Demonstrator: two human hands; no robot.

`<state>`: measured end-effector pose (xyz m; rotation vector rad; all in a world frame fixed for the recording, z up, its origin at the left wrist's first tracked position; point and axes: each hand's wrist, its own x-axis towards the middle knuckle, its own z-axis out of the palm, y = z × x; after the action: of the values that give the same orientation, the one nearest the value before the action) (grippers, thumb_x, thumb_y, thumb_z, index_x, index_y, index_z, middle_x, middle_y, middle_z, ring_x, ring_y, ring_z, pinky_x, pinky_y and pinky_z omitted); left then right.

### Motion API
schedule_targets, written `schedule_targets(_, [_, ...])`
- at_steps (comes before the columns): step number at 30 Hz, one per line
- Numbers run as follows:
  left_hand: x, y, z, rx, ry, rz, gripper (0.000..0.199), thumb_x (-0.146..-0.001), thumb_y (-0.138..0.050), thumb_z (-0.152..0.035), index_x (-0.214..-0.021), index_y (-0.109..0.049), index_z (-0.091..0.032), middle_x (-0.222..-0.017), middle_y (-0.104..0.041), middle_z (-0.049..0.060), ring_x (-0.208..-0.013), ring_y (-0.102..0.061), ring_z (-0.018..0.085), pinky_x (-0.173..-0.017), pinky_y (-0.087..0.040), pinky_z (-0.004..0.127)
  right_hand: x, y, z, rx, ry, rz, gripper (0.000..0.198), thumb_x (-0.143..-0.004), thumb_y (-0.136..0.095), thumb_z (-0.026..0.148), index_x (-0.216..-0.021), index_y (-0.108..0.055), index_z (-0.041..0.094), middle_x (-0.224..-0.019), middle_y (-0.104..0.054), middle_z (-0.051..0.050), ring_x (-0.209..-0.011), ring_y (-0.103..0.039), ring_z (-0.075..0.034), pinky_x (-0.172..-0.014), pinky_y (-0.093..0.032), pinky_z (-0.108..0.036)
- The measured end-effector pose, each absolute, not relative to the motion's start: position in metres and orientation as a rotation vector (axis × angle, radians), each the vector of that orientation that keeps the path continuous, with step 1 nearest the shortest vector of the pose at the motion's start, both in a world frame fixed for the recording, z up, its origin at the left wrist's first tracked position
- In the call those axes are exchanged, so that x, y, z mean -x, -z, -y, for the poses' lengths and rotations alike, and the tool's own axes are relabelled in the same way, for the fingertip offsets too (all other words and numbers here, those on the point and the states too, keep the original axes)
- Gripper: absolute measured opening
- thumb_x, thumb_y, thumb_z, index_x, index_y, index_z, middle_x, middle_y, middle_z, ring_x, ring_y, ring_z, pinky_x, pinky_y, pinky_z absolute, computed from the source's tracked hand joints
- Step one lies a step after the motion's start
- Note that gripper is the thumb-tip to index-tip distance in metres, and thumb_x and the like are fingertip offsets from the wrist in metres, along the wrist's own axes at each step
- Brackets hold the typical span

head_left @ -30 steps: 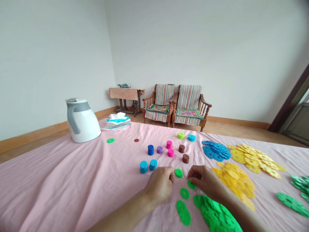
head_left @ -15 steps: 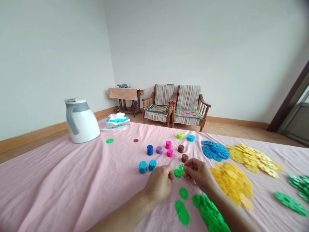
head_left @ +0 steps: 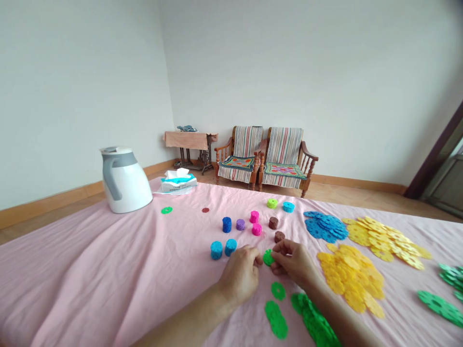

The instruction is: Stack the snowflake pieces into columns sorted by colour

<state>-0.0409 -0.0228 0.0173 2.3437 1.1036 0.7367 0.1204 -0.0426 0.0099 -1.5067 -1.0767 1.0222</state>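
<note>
Between my hands are green notched plastic discs (head_left: 268, 257). My right hand (head_left: 294, 262) pinches a green disc at the right edge of these. Close by on the left, my left hand (head_left: 241, 274) is closed with its fingers curled, and whatever they hold is hidden. Loose green discs (head_left: 278, 291) lie flat just below the hands, with a larger green pile (head_left: 318, 320) beside my right forearm. Beyond my fingers stand short stacks of discs: light blue (head_left: 230, 247), dark blue (head_left: 226, 224), purple (head_left: 240, 224), pink (head_left: 256, 229) and brown (head_left: 279, 236).
Blue (head_left: 325, 225), orange-yellow (head_left: 350, 272) and yellow (head_left: 385, 238) disc piles spread to the right on the pink cloth (head_left: 90, 270). A white jug (head_left: 128, 185) and a tissue box (head_left: 178, 182) stand at the back left. Two wooden chairs (head_left: 284, 166) are beyond the table.
My right hand has moved slightly left, bringing its green disc from beside the other green one to over it. The whole view has shifted a little.
</note>
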Motion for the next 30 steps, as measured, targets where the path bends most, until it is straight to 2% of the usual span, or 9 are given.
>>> schedule_targets(6, [0.042, -0.019, 0.024, -2.340, -0.728, -1.109, 0.036, -0.060, -0.041, 0.008, -0.078, -0.063, -0.015, -0.081, -0.064, 0.004, -0.079, -0.060, 0.017, -0.072, -0.044, 0.025, -0.129, -0.008, 0.043, 1.617, -0.926, 1.259, 0.007, -0.074, -0.051, 0.028, -0.068, -0.050, 0.024, -0.051, -0.062, 0.002, -0.047, -0.063, -0.015, -0.047, -0.049, -0.025])
schedule_targets(10, [0.042, -0.020, 0.025, -2.335, -0.731, -1.118, 0.037, -0.060, -0.041, 0.008, -0.080, -0.063, -0.015, -0.083, -0.063, 0.005, -0.081, -0.060, 0.017, -0.074, -0.045, 0.026, -0.137, -0.004, 0.044, 1.681, -0.709, 1.395, 0.012, -0.073, -0.050, 0.031, -0.074, -0.057, 0.021, -0.054, -0.064, 0.001, -0.048, -0.061, -0.016, -0.045, -0.043, -0.025])
schedule_targets(16, [0.041, -0.021, 0.029, -2.289, -0.816, -1.103, 0.055, -0.060, -0.041, 0.009, -0.106, -0.059, -0.014, -0.097, -0.065, 0.006, -0.094, -0.060, 0.019, -0.085, -0.045, 0.028, -0.139, -0.004, 0.053, 1.689, -0.591, 1.539, 0.018, -0.074, -0.048, 0.025, -0.081, -0.063, 0.019, -0.068, -0.069, -0.002, -0.063, -0.065, -0.018, -0.056, -0.045, -0.026])
schedule_targets(23, [0.040, -0.027, 0.030, -2.321, -0.774, -1.044, 0.045, -0.060, -0.040, 0.007, -0.092, -0.063, -0.015, -0.091, -0.067, 0.006, -0.090, -0.062, 0.020, -0.081, -0.046, 0.028, -0.136, -0.006, 0.057, 1.669, -0.591, 1.580, 0.016, -0.074, -0.048, 0.020, -0.082, -0.062, 0.019, -0.071, -0.070, -0.003, -0.066, -0.065, -0.019, -0.058, -0.044, -0.026])
schedule_targets(30, [0.040, -0.025, 0.029, -2.320, -0.786, -1.017, 0.046, -0.061, -0.040, 0.007, -0.093, -0.064, -0.016, -0.095, -0.068, 0.006, -0.093, -0.062, 0.021, -0.085, -0.046, 0.030, -0.135, -0.006, 0.058, 1.669, -0.601, 1.588, 0.017, -0.074, -0.047, 0.019, -0.082, -0.062, 0.019, -0.071, -0.070, -0.002, -0.067, -0.065, -0.018, -0.059, -0.044, -0.026])
